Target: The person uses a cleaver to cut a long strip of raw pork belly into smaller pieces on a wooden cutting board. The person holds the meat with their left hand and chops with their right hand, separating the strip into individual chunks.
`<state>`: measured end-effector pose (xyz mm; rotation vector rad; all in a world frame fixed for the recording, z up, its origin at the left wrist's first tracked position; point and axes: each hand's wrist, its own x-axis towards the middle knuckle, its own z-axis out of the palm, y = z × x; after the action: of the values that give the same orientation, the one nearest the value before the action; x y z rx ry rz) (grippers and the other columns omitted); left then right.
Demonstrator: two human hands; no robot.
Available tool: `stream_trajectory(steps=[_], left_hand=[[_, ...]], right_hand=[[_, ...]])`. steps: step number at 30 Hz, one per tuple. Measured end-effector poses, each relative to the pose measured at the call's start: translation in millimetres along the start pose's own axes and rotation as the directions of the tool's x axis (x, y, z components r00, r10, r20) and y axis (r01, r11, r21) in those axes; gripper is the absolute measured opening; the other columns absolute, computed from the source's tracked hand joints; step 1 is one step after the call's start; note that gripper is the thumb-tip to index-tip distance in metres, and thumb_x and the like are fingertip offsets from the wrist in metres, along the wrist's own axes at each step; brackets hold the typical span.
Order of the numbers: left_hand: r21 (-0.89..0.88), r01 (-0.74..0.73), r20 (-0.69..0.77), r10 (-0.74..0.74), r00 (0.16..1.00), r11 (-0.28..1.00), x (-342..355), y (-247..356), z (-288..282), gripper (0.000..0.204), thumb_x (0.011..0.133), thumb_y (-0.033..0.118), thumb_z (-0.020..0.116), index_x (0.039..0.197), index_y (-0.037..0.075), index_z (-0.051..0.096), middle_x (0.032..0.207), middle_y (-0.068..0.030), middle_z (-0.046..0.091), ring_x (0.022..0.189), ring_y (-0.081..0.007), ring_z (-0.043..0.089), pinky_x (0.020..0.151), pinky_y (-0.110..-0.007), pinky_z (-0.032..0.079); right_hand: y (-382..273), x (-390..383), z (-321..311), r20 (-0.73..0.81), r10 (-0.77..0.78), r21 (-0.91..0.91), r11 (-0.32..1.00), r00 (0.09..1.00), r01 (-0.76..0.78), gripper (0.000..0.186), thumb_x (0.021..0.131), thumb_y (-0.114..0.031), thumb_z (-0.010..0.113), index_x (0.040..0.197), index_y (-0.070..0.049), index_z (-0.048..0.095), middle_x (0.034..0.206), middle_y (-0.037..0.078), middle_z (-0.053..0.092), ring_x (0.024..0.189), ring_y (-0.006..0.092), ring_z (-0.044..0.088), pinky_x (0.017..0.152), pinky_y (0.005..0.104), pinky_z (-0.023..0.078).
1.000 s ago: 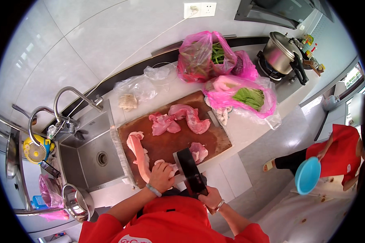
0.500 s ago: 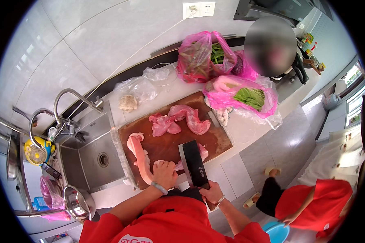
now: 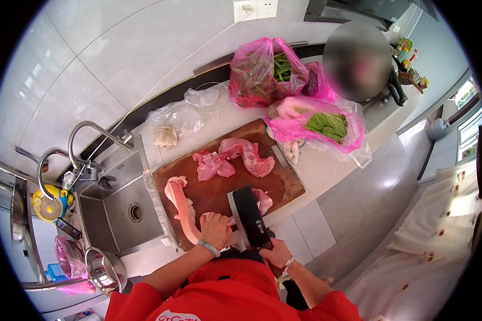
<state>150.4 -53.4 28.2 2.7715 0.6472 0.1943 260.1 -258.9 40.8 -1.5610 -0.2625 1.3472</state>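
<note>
My right hand (image 3: 277, 253) grips the handle of a black-sided cleaver (image 3: 250, 216), its blade down over a piece of raw meat (image 3: 262, 201). That meat shows on the blade's right and partly hides beneath it. On the other side, the curled fingers of my left hand (image 3: 215, 230) press on the same meat, close to the blade. All this is on a brown cutting board (image 3: 211, 195). A long pale strip of pork (image 3: 182, 208) lies left of my left hand. Farther back rest reddish chunks of meat (image 3: 251, 156).
Left of the board is a steel sink (image 3: 120, 214) with a curved faucet (image 3: 99, 128). A steel bowl (image 3: 104, 270) stands at its near corner. Behind the board are pink bags of vegetables (image 3: 257, 75), a cabbage (image 3: 329, 127) and clear plastic bags (image 3: 179, 115).
The cleaver has shifted slightly left, nearer my left hand, which still presses on the meat. The person in red at the right has mostly gone out of view.
</note>
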Motion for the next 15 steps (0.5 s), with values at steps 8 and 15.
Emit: stream_trajectory(steps=[8,15], left_hand=[[-0.03,-0.038,-0.025,0.037,0.999,0.999,-0.8,-2.9,-0.5,0.015,0.068,0.017,0.062,0.081,0.009,0.061,0.083,-0.0071,0.06,0.09,-0.0254,0.055,0.086,-0.048,0.035],[-0.133,0.013,-0.081,-0.024,0.996,0.991,-1.7,-12.6,0.0,0.014,0.067,0.014,0.061,0.08,0.009,0.062,0.083,-0.0085,0.06,0.089,-0.0271,0.056,0.082,-0.044,0.037]], right_hand=[[-14.2,23.6,14.0,0.005,-0.007,0.05,0.999,1.0,0.007,0.011,0.076,-0.004,0.057,0.086,0.002,0.056,0.057,0.005,0.054,0.043,0.0152,0.054,0.041,0.0301,0.045],[3.1,-3.0,7.7,0.079,0.074,0.04,0.996,0.994,-0.077,0.011,0.078,-0.005,0.057,0.085,0.003,0.057,0.056,0.007,0.055,0.044,0.0151,0.053,0.041,0.0297,0.044]])
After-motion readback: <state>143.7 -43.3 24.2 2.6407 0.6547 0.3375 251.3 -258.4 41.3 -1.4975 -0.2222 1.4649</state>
